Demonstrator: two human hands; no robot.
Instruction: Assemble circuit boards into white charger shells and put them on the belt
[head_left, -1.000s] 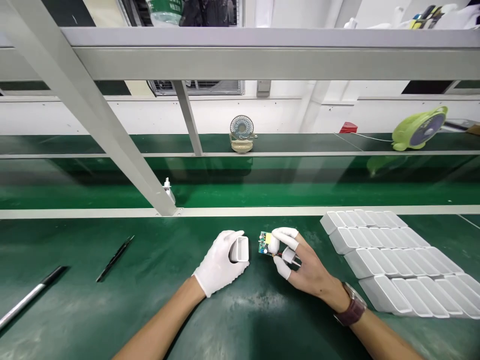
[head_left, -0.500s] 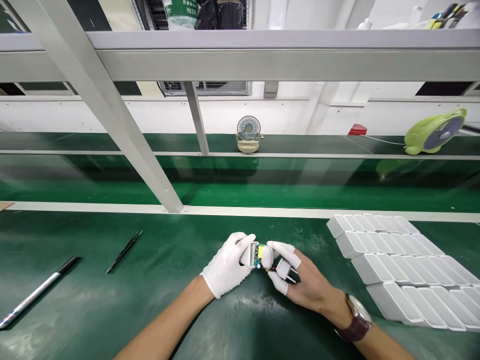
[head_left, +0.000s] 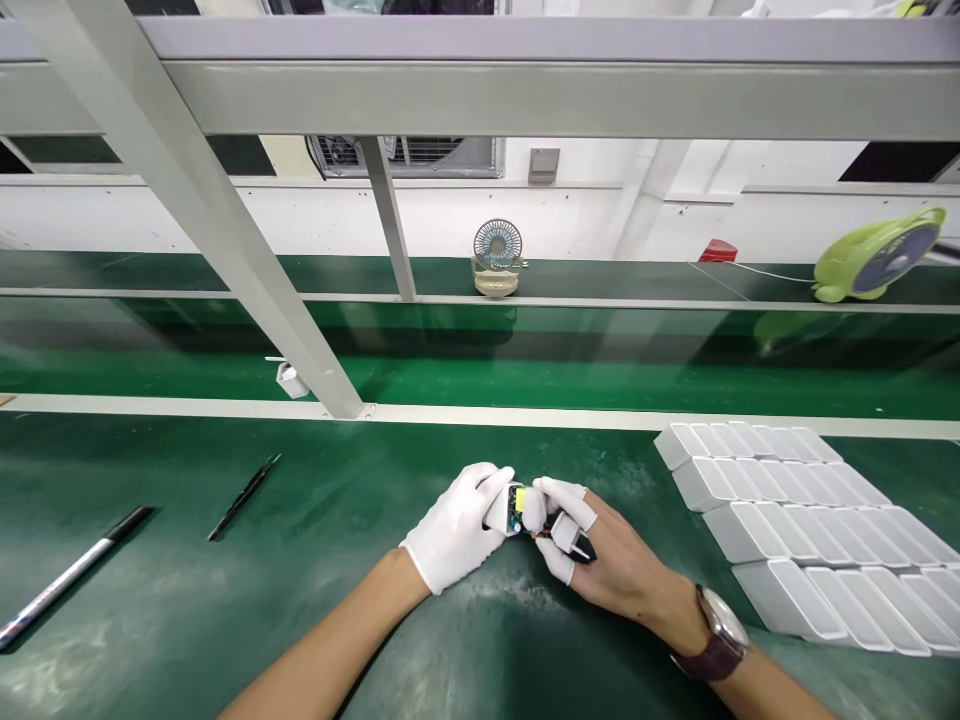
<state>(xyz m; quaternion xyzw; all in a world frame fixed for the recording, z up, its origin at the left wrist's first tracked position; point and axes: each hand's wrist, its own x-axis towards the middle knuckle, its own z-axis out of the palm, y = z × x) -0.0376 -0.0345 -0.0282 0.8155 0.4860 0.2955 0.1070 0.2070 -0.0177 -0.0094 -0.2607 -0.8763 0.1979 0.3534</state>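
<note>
Down on the green mat (head_left: pixel 187 620), open room lies left and near of the hands, while four rows of cases (head_left: pixel 802 515) crowd the right edge. Left hand (head_left: pixel 457 530) grips one shell (head_left: pixel 499 508); right hand (head_left: pixel 600 550) pinches one board (head_left: pixel 516 508) at its mouth. How deep it sits is hidden; one rod (head_left: pixel 71 578) is cut off.

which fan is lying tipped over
The green fan at far right lies tilted on its side; the small grey fan in the middle stands upright.
</note>
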